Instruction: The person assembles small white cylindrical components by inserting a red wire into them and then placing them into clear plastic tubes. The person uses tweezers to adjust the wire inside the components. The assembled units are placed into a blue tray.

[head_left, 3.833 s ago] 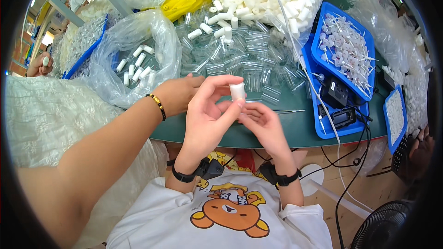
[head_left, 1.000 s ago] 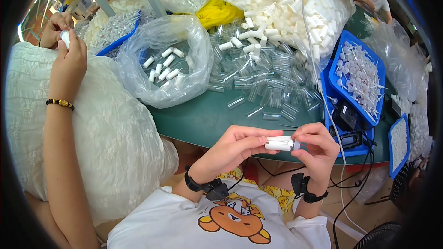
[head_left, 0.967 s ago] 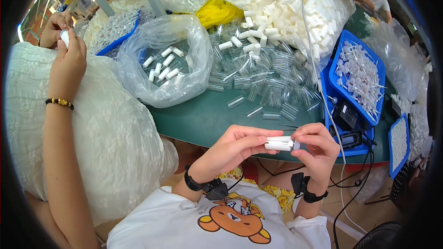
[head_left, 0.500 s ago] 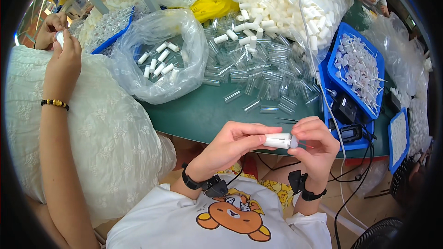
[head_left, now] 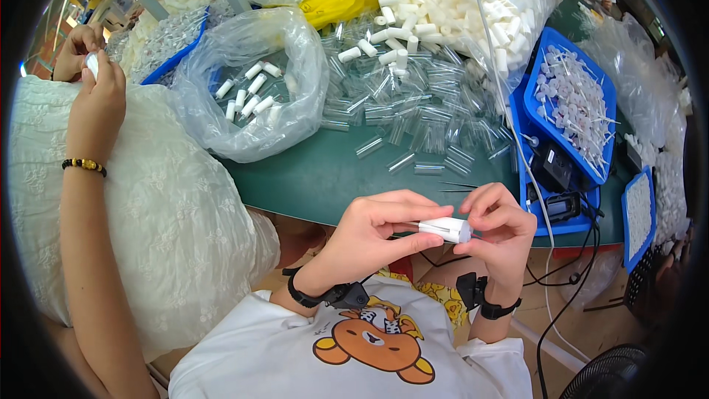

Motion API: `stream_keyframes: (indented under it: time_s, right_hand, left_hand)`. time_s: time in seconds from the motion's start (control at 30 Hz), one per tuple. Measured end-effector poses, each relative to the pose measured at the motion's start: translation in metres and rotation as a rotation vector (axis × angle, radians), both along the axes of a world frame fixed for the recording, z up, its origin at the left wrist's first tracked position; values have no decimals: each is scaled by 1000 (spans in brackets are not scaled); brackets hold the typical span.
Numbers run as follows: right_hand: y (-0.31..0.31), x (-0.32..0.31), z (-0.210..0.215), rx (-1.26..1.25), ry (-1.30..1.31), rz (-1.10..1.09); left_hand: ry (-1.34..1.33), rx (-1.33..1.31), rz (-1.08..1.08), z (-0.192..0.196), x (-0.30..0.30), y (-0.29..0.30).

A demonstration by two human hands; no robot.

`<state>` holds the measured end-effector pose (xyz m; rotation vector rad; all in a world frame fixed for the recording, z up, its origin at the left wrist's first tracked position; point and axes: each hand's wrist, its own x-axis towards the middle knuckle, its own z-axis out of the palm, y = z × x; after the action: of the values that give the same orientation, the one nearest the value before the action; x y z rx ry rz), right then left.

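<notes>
Over the near edge of the table, my left hand (head_left: 384, 229) is closed around a white cylinder (head_left: 442, 229), thumb below and fingers above. Its body has a lengthwise slot, and a pale round cap (head_left: 464, 232) sits at its right end. My right hand (head_left: 502, 225) is at that end with curled fingers. A thin stem shows between its thumb and fingers; what they pinch is partly hidden. Just beyond my hands, thin dark pointed tools (head_left: 459, 187) lie on the green table (head_left: 325, 188).
Clear tubes (head_left: 413, 118) lie scattered ahead, below a bag of white cylinders (head_left: 443, 0). An open plastic bag (head_left: 244, 144) holds several cylinders. Blue trays (head_left: 610, 133) with stemmed caps stand right. A white cable (head_left: 509, 111) crosses there. At left, a co-worker's hand (head_left: 100, 100) holds a white piece.
My right fingers have drawn back slightly from around the cap, so its round end now shows. The cylinder has tilted a little, its right end lower. The head view has shifted slightly.
</notes>
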<state>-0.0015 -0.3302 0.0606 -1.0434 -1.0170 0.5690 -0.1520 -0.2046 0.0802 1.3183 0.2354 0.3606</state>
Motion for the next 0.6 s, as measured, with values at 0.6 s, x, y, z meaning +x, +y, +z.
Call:
stream_keyframes:
  time_s: [0.6]
  right_hand:
    - [-20, -19, -55, -224, 348, -324]
  left_hand:
    - [261, 139, 273, -49, 7, 13]
